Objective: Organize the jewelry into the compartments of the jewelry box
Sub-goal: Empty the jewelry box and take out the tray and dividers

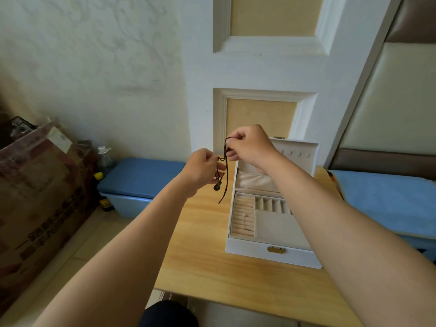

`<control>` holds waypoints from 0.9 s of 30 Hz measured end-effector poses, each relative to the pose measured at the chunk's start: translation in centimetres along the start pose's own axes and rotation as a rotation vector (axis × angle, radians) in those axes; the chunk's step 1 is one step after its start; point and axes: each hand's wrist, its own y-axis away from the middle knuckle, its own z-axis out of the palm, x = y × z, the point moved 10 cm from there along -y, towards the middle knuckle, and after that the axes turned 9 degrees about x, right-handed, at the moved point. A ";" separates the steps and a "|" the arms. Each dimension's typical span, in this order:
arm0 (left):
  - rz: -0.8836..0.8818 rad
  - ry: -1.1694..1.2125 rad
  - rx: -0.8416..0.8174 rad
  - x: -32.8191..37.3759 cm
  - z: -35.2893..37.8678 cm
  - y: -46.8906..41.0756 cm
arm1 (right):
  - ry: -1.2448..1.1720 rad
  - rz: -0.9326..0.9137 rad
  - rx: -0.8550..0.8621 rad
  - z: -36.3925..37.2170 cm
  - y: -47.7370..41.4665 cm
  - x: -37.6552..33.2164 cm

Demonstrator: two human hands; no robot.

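A white jewelry box stands open on the wooden table, its lid upright with small hooks inside. The beige tray holds ring rolls at the left and several small slots at the back. Both hands are raised above the table, left of the box's lid. My left hand pinches a dark cord necklace, whose round dark pendant hangs just under the fingers. My right hand pinches the same cord higher up. One loose cord end dangles down toward the table.
A brown cardboard carton stands at the left on the floor, with bottles beside it. Blue padded benches flank the table on both sides. A white panelled wall rises behind the box.
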 end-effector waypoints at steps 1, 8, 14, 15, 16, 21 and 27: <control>-0.004 -0.002 0.002 -0.2 -0.2 -0.2 | 0.001 0.001 0.003 0.5 -0.2 0.0; -0.046 -0.034 0.026 -3.5 -1.3 -1.4 | 0.040 0.009 -0.011 3.7 -1.2 1.2; -0.071 -0.072 0.031 -7.2 -1.4 -2.6 | 0.112 0.017 -0.052 6.9 -2.3 3.7; -0.077 -0.075 0.031 -7.8 -1.3 -2.8 | 0.120 0.027 -0.059 7.3 -2.4 4.2; -0.087 -0.076 0.030 -8.4 -1.3 -3.0 | 0.127 0.038 -0.068 7.7 -2.5 4.8; -0.161 -0.088 0.032 -11.6 -1.3 -4.0 | 0.186 0.090 -0.102 9.5 -2.6 7.7; -0.135 -0.192 0.039 -13.3 -1.5 -4.9 | 0.266 0.161 -0.171 11.4 -2.1 11.6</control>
